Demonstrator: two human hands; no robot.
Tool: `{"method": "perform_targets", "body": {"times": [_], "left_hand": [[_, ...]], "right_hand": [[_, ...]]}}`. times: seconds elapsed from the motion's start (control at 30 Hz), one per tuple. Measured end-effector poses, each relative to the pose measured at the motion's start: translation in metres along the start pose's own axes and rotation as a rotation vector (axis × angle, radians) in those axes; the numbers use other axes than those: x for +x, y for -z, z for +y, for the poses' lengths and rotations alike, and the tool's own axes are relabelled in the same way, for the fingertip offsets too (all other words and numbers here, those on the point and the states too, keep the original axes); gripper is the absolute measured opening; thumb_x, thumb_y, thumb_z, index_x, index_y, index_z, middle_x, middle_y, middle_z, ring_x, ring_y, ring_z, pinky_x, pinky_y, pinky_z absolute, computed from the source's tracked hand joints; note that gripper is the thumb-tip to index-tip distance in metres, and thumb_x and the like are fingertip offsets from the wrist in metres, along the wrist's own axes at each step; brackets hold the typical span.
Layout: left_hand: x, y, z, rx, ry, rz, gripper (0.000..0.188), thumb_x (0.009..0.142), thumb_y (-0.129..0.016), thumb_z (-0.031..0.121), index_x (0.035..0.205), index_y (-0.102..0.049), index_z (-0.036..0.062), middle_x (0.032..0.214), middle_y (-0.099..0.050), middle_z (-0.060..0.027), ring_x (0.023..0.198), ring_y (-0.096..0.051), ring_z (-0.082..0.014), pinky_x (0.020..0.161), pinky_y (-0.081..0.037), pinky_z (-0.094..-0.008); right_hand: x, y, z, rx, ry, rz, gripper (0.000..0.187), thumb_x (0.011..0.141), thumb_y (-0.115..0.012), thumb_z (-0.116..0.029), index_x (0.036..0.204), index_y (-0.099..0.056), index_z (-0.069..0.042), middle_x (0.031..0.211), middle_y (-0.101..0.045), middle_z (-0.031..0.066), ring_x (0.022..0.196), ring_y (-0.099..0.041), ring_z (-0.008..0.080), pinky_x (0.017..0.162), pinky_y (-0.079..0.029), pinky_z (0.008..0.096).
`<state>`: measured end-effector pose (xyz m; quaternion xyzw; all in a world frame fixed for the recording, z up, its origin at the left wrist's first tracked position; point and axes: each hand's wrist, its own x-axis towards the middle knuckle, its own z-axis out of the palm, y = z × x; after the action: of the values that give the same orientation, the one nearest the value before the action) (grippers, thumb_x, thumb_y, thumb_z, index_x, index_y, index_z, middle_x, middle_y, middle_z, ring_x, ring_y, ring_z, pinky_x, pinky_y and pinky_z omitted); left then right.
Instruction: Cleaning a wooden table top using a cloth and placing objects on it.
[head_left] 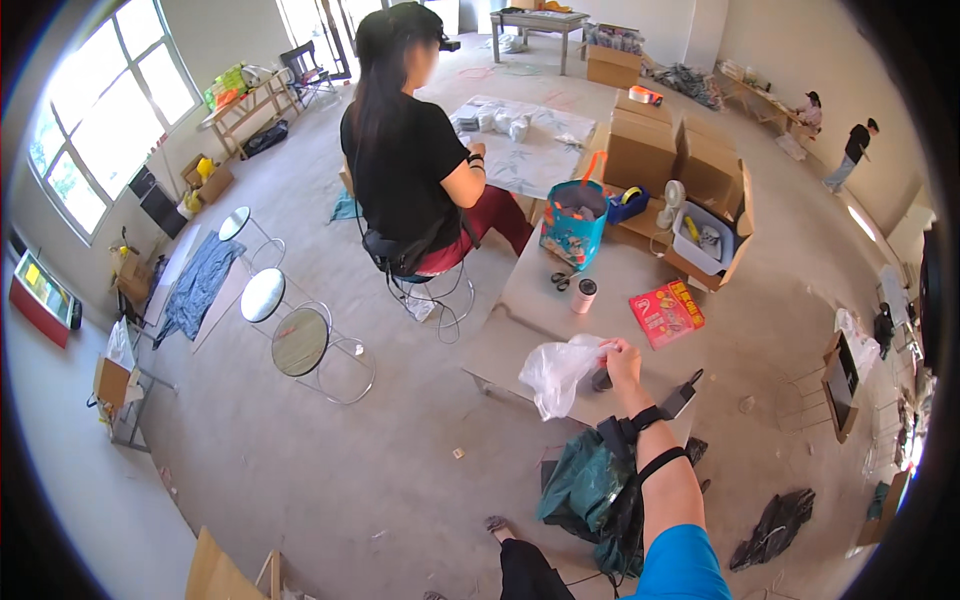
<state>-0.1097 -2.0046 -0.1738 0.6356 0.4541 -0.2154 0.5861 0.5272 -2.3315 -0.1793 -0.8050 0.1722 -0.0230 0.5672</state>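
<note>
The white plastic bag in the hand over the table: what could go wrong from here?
1. The white plastic bag hangs past the table edge, held only by the hand; it may slip to the floor.
2. The roll of tape and the scissors lie close behind; a swing of the bag could knock them.
3. The dark object under the hand could be pushed off.

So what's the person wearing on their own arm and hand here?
Only one arm shows, coming up from the lower edge. Its hand is bare, with no glove. A black strap circles the wrist and a second black band crosses the forearm. A bright blue short sleeve covers the upper arm. The other hand is not in view.
</note>
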Motion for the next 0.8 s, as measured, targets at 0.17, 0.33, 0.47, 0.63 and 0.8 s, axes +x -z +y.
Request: {"method": "perform_targets", "body": {"times": [0.17,0.33,0.47,0.63,0.8], "left_hand": [[-0.016,-0.011,0.003,-0.046,0.019,-0.002,0.037,0.092,-0.056,0.024,0.119,-0.056,-0.0014,0.092,-0.067,-0.0101,0.078,-0.062,-0.0136,0.067,-0.050,-0.0253],[-0.026,-0.013,0.003,-0.141,0.074,-0.005,0.037,0.092,-0.056,0.024,0.119,-0.055,-0.0017,0.092,-0.066,-0.0083,0.078,-0.062,-0.0133,0.067,-0.050,-0.0248],[-0.018,-0.016,0.039,0.230,-0.170,0.077,0.039,0.090,-0.058,0.022,0.122,-0.053,0.0001,0.106,-0.062,-0.0152,0.093,-0.060,-0.0221,0.079,-0.049,-0.0328],[-0.038,-0.031,0.184,0.805,-0.918,0.340,0.049,0.080,-0.064,0.027,0.123,-0.053,0.0051,0.124,-0.052,-0.0156,0.121,-0.042,-0.0341,0.104,-0.028,-0.0493],[-0.050,-0.027,0.163,0.948,-1.295,0.013,0.051,0.081,-0.060,0.036,0.123,-0.053,0.0081,0.124,-0.054,-0.0116,0.117,-0.046,-0.0313,0.101,-0.031,-0.0502]], "right_hand": [[0.016,-0.031,0.068,-0.265,0.157,-0.013,0.032,0.079,-0.051,-0.003,0.110,-0.058,0.001,0.079,-0.066,0.0154,0.067,-0.066,0.0220,0.062,-0.053,0.0332],[-0.083,-0.058,0.120,-0.603,0.352,0.027,0.053,0.078,-0.055,-0.009,0.126,-0.040,0.003,0.108,-0.057,0.0267,0.092,-0.058,0.0432,0.083,-0.046,0.0472],[-0.237,-0.075,0.184,-0.449,0.139,-0.462,0.018,0.086,-0.050,-0.019,0.094,-0.058,-0.005,0.075,-0.065,0.0084,0.071,-0.065,0.0267,0.062,-0.051,0.0400],[-0.428,-0.112,0.145,0.658,-1.286,-1.110,0.042,0.095,-0.049,-0.032,0.127,-0.048,-0.005,0.117,-0.057,0.0161,0.092,-0.064,0.0282,0.081,-0.054,0.0376],[-0.535,-0.114,0.018,0.938,-1.333,-1.502,0.038,0.096,-0.045,-0.033,0.119,-0.048,-0.003,0.116,-0.055,0.0184,0.099,-0.059,0.0342,0.086,-0.050,0.0459]]}}
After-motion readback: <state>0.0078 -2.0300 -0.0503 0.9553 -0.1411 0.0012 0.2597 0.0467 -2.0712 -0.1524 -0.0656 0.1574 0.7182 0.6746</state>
